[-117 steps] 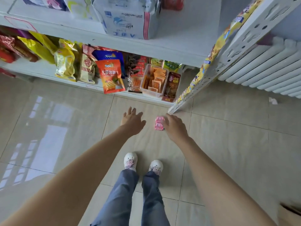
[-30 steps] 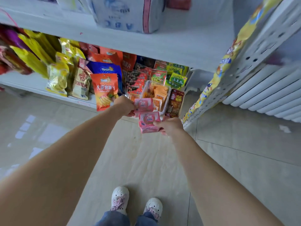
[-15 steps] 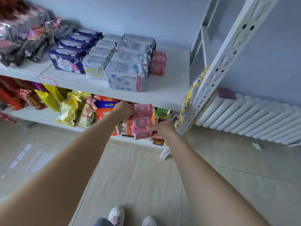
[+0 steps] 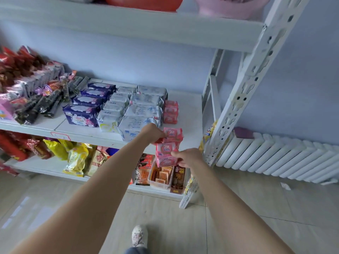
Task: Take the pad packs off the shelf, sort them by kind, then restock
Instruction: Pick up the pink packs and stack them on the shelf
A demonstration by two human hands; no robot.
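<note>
White shelf (image 4: pixel 185 110) carries a pink stack (image 4: pixel 171 111) at its right end. Our left hand (image 4: pixel 153 133) grips one pink pack (image 4: pixel 173 135), right hand (image 4: pixel 189 158) clasps two more (image 4: pixel 166 154); we should set them squarely just in front of that stack.

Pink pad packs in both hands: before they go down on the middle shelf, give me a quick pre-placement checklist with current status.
1. Left hand grip on the upper pink pack: ok, fingers closed on its left end.
2. Right hand grip on the lower pink packs: ok, two stacked packs held from the right.
3. Matching kind on the shelf: ok, shelved pink packs sit right of the white packs.
4. Bare shelf space in front of that pink row: ok.
5. Held packs above shelf level: not ok, the lower ones hang below the front edge.
6. Room behind the pink row: cannot tell.
</note>
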